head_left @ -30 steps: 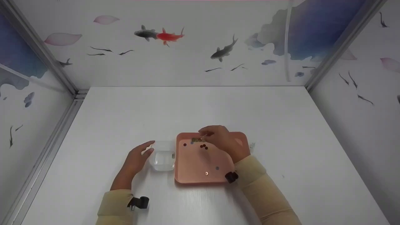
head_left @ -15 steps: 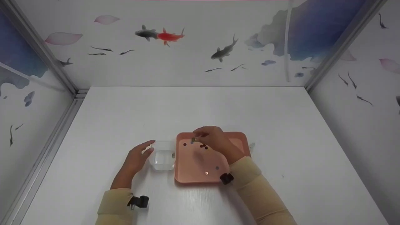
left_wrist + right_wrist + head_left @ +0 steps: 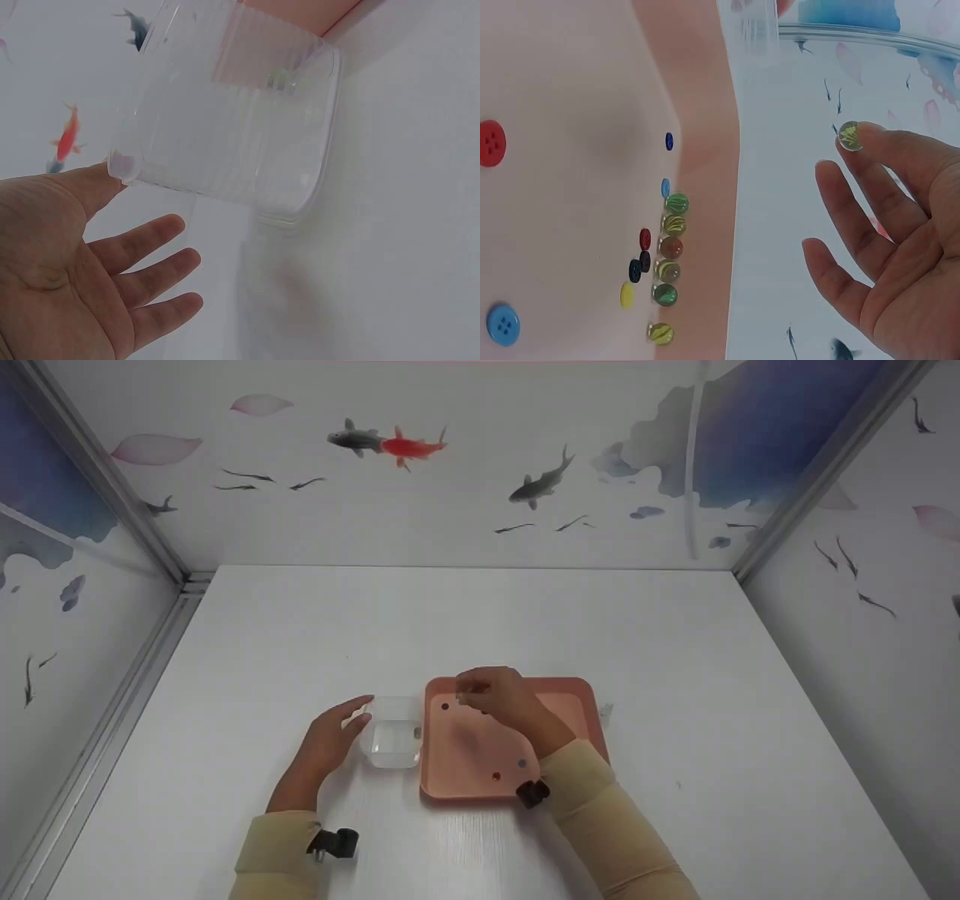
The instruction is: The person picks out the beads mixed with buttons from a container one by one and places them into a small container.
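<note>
My left hand (image 3: 330, 739) is at the left side of a clear plastic container (image 3: 394, 742), touching its edge; the other fingers stretch out loosely in the left wrist view. A small marble (image 3: 279, 78) shows through the container's wall. Above the far left part of the pink tray (image 3: 457, 787), my right hand (image 3: 499, 697) pinches a clear marble with yellow streaks (image 3: 849, 136) between thumb and finger. Several more marbles (image 3: 671, 248) line the tray's wall in the right wrist view, mostly hidden by the hand in the head view.
Several buttons lie in the tray, among them a red button (image 3: 491, 143), a light blue button (image 3: 503, 325) and a yellow button (image 3: 627, 295). The container stands close against the tray's left side. Printed walls (image 3: 465, 510) enclose the white table (image 3: 300, 622).
My right hand has moved left across the tray's far side, hiding the marble row in the head view. My left hand and the container have stayed in place.
</note>
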The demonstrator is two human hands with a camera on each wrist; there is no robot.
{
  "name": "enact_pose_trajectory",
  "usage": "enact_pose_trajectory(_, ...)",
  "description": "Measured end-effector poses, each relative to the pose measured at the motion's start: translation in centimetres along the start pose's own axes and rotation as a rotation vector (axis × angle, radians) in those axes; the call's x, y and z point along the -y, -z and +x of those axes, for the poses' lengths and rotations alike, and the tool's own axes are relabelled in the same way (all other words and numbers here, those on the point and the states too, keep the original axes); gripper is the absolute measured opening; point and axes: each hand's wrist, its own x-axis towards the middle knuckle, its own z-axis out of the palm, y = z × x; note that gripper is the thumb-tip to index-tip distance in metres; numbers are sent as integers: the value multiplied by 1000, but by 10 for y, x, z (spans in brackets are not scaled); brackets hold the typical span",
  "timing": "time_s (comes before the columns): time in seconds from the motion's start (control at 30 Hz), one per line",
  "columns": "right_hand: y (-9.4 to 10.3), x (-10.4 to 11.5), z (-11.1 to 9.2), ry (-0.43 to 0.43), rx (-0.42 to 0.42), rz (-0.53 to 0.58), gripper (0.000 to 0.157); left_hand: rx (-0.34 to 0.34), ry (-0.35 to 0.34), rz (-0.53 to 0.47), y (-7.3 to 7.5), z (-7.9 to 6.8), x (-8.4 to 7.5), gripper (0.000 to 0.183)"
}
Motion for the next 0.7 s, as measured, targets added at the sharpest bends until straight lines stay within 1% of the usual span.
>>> enact_pose_trajectory(0.17, -4, -2, 0, 20, 18, 6, 31, 3, -5, 19, 0, -1, -1, 43)
enact_pose_trajectory(0.37, -10, 0, 0, 29, 29, 45, 30, -5, -16, 8, -1, 0, 0, 43)
enact_pose_trajectory(0.5, -14, 2, 1, 28, 24, 40, 28, 0, -10, -10, -1, 1, 0, 43)
enact_pose_trajectory(0.7, -20, 5, 1, -27, 21, 15, 28, -4, -14, -23, -1, 1, 0, 43)
